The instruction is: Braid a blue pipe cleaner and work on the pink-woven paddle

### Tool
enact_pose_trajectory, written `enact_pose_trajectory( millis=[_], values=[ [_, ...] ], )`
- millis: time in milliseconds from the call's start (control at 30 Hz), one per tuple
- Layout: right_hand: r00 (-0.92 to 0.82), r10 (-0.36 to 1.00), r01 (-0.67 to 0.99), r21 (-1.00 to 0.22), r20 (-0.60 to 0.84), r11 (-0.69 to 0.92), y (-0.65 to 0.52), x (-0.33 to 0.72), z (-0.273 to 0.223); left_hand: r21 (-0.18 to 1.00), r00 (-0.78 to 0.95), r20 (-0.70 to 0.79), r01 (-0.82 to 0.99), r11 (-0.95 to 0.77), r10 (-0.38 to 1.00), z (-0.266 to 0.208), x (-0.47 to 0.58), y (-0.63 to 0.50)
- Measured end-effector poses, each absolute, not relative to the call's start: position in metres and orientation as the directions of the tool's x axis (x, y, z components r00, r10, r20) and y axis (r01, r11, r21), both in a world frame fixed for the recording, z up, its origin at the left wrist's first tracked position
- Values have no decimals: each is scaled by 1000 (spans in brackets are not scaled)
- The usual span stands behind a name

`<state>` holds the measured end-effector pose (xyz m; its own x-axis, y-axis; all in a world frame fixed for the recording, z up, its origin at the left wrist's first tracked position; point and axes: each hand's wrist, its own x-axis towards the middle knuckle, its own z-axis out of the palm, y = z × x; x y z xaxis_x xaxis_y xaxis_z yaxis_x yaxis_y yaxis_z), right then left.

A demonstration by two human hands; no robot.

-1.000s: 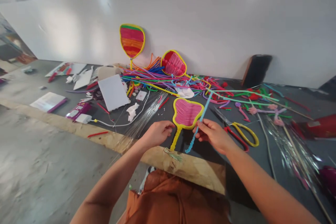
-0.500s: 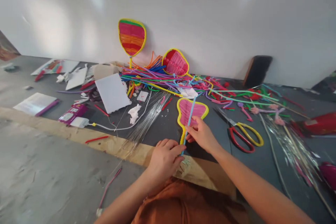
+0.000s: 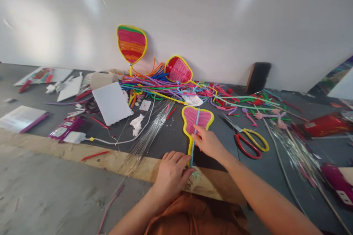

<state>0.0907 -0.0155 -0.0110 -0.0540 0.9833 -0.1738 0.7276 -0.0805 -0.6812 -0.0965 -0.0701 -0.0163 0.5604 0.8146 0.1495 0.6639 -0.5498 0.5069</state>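
A small pink fan with a fuzzy yellow rim and handle lies flat near the table's front edge. A light-blue pipe cleaner runs lengthwise over its pink face and down beside the handle. My left hand is closed at the lower handle, its thumb and fingers pinching it; the blue stem's lower end passes close to these fingertips. My right hand pinches the blue pipe cleaner between thumb and forefinger, just below the fan's pink part. The other fingers of my right hand are partly hidden.
Scissors with red and yellow handles lie right of the fan. A pile of coloured pipe cleaners spreads behind it. Two finished-looking fans, one striped and one red-pink, stand against the white board. A phone leans there too.
The blue pipe cleaner's upper end has come down from beyond the fan's top edge onto its pink face. Both hands keep their grips; the camera view has shifted slightly.
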Motion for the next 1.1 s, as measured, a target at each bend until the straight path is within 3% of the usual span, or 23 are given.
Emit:
enact_pose_trajectory(
  millis=[167, 267, 433, 667, 900, 1000, 1100],
  values=[
    [-76, 980, 729, -680, -186, -72, -15, 93, -10, 590, 595, 150, 587, -555, 789, -5, -101, -55],
    [-113, 974, 668, -741, -195, -71, -17, 96, -10, 570, 568, 167, 611, -549, 806, 10, -105, -31],
    [-125, 979, 548, -834, -163, -69, -27, 111, -10, 564, 511, 51, 694, -447, 858, 21, -97, 12],
    [-11, 1000, 760, -650, -29, -11, -32, 172, -7, 542, 525, -18, 720, -433, 851, 1, -62, 37],
    [39, 994, 814, -581, 107, 30, -35, 217, -8, 556, 544, 11, 694, -458, 839, 4, -38, 28],
    [-21, 990, 823, -560, 143, 98, -39, 216, -7, 455, 527, 13, 754, -474, 850, 18, -43, 37],
    [-107, 980, 816, -549, 168, 183, -46, 208, -7, 201, 376, -88, 914, -353, 923, 34, -63, 54]
  ],
)
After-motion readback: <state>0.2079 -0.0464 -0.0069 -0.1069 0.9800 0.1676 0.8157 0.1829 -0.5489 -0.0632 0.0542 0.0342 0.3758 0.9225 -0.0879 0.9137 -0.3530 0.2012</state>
